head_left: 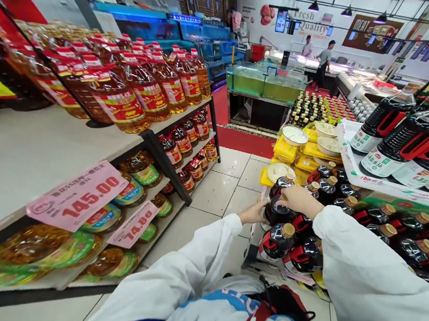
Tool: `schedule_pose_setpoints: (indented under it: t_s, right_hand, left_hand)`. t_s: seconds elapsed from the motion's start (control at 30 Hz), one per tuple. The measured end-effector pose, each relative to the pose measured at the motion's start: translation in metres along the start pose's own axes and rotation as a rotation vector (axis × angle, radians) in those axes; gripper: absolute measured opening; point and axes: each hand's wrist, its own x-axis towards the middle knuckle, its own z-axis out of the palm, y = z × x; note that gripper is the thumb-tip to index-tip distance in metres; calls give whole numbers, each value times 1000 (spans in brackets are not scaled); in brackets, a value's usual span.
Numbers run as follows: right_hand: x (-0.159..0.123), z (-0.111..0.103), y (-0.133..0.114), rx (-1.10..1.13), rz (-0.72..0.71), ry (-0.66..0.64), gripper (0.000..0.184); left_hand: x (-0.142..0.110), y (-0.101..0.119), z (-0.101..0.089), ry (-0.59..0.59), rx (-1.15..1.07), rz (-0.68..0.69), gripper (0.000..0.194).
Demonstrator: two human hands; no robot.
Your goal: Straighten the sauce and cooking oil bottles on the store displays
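A dark soy sauce bottle (277, 214) stands in the front left of a packed group of similar bottles. My right hand (299, 200) reaches over its top, the fingers curled round the neck and cap, which they hide. Against the bottle's left side is my left hand (254, 213), its fingers partly hidden behind it. Just nearer to me is another soy sauce bottle (278, 241) with a tan cap, and a further bottle (306, 257) with a red handle is beside that one.
Larger soy sauce bottles (391, 120) stand on a raised white tray (358, 174) at right. White bowls (295, 135) sit on yellow packs behind. To the left, a shelf (118, 140) holds cooking oil bottles (147, 88) and price signs (79, 193). Two people (323, 61) are far off, past fish tanks (266, 83).
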Motion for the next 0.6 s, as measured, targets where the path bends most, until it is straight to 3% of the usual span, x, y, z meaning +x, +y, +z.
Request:
schedule_pose_setpoints:
  t_s: [0.23, 0.43, 0.6]
  right_hand:
    - [13, 11, 16, 48, -15, -21, 52]
    - [25, 15, 8, -19, 52, -17, 61]
    - [32, 13, 18, -49, -97, -63, 51]
  left_hand:
    - [6, -30, 11, -17, -60, 22, 102]
    - [14, -55, 35, 64, -221, 76, 122]
    - [17, -84, 45, 119, -274, 102, 113]
